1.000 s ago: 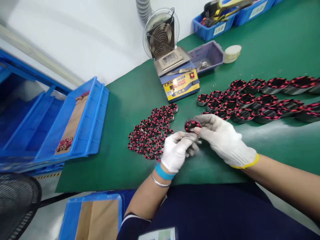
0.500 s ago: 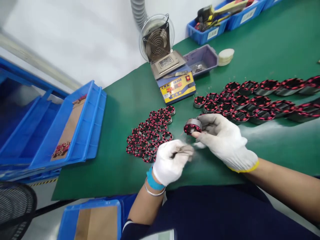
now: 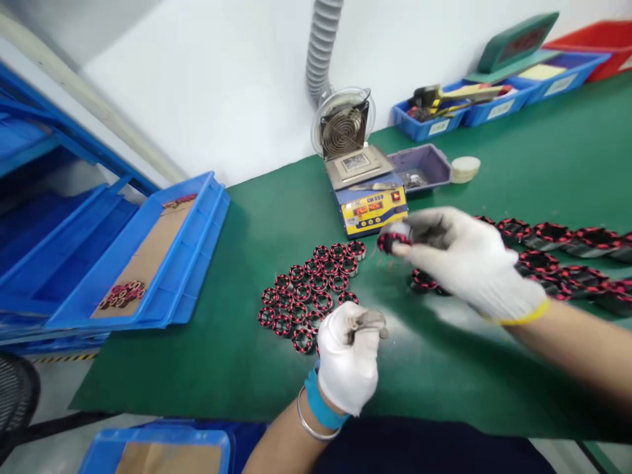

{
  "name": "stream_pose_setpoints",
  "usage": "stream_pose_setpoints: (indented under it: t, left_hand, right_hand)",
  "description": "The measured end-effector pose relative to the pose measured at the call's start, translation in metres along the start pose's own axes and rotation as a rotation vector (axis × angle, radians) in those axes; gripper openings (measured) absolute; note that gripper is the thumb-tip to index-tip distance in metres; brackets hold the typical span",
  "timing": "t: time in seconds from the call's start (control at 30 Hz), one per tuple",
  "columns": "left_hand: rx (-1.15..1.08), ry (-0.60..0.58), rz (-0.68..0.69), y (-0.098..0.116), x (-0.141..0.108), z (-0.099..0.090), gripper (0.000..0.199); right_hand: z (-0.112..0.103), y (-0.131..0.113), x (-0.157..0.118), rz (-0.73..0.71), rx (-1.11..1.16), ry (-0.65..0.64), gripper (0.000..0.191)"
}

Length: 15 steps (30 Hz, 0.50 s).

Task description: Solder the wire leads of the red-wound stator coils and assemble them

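In the head view, my right hand (image 3: 459, 260), in a white glove with grey fingertips, pinches a motor stator (image 3: 394, 238) with red-and-black windings between thumb and fingers. The stator is held above the table, just in front of the yellow-and-blue solder pot (image 3: 375, 214), and is slightly blurred. My left hand (image 3: 351, 359), gloved too, is closed with thumb and fingers pressed together; whatever may be in it is hidden. It lies at the near edge of a cluster of stators (image 3: 318, 283). Rows of more stators (image 3: 587, 238) stand behind and right of my right hand.
A purple tray (image 3: 424, 164) with metal scraps and a round white pad stack (image 3: 465, 169) stand beside the solder pot. Blue tool bins (image 3: 429, 125) line the wall. Stacked blue crates (image 3: 197, 263) are at the left. A flexible duct (image 3: 323, 52) hangs behind the pot.
My right hand has carried the stator up and closer to the solder pot. My left hand stays closed near the cluster. The camera view has shifted, showing more of the back wall.
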State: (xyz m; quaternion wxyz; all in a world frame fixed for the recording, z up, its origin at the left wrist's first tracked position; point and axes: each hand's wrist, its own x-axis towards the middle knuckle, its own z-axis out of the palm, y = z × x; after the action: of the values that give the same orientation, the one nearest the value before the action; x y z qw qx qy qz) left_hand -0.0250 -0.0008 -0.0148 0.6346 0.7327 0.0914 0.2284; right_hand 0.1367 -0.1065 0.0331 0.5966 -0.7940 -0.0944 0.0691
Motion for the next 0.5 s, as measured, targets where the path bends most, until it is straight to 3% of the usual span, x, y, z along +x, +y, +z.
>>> stream_pose_setpoints:
  t: [0.13, 0.27, 0.37, 0.5]
  left_hand:
    - [0.070, -0.107, 0.079, 0.003, -0.001, 0.003, 0.018]
    - [0.069, -0.168, 0.044, 0.010, 0.004, 0.008, 0.014]
    - [0.009, -0.143, -0.111, 0.016, 0.008, 0.009, 0.018]
    - [-0.166, -0.140, -0.355, 0.024, 0.011, 0.010, 0.031]
  right_hand:
    - [-0.001, -0.041, 0.096, -0.274, -0.343, 0.140, 0.054]
    - [0.016, -0.064, 0.173, -0.314, -0.682, 0.153, 0.057]
    - [0.032, -0.066, 0.201, -0.326, -0.793, 0.090, 0.057]
    - [0.044, -0.058, 0.215, -0.399, -0.938, 0.036, 0.054]
